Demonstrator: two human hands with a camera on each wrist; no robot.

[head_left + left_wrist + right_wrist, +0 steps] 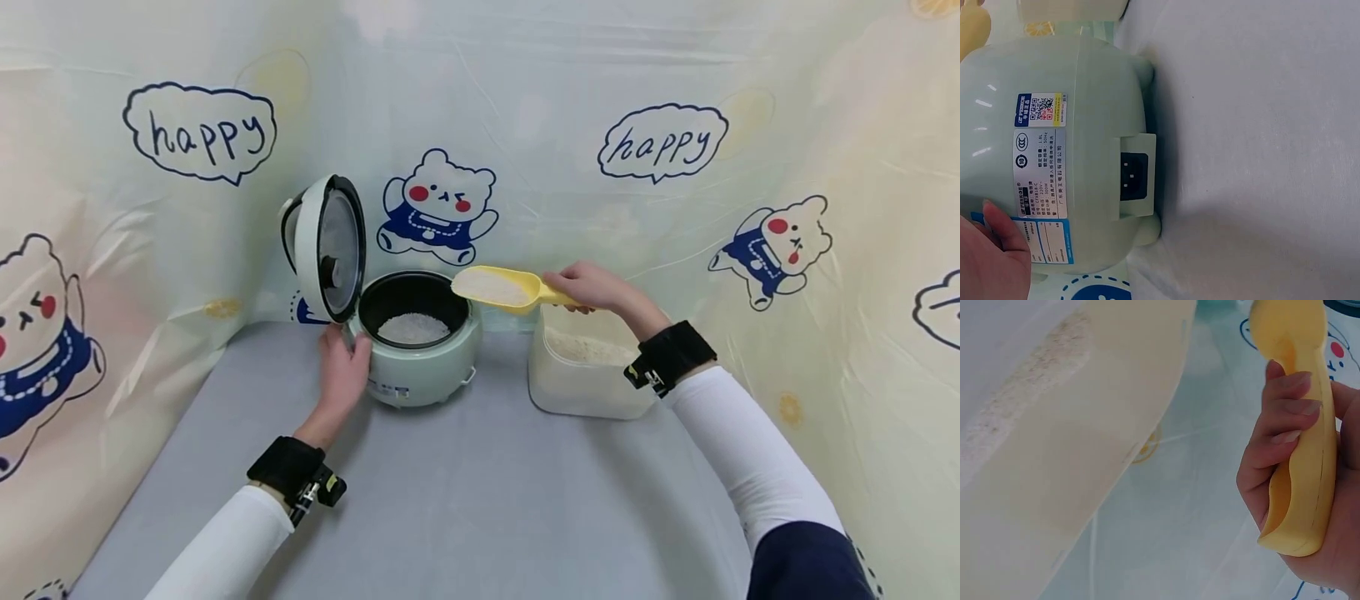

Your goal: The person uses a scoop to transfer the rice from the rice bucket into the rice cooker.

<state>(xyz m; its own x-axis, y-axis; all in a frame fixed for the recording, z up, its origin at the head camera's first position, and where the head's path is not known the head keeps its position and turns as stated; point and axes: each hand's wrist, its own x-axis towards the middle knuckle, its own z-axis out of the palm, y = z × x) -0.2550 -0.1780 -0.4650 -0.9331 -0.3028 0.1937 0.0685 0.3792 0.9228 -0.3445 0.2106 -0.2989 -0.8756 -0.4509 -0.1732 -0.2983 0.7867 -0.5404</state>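
Head view: right hand [596,286] has its fingers wrapped on the handle of a yellow scoop [534,289]. Scoop is roughly level, loaded with white grains [491,286], tip over the right rim of the pale green rice cooker [427,375]. Left hand [343,367] lies against the cooker's left side near the hinge, fingers touching it, not wrapped round anything visible. Lid [341,250] is up, leaning left. Dark inner pot [375,304] has a white heap [412,328] at the bottom. Pale container [581,392], part full of grains, sits right of the cooker, a gap between them, both on the grey desk [487,508]. Printed cloth [540,92] hangs behind.

Left wrist view: labelled side of the cooker, turned sideways. Left hand is at the lower left, touching the shell by the blue-edged label [1057,240]; rest of its fingers hidden. Power socket [1134,177] low on the shell.

Right wrist view: fingers curled on the hollow-backed scoop handle [1316,469], bowl end cut off by the top edge. Container at left, grains visible inside.
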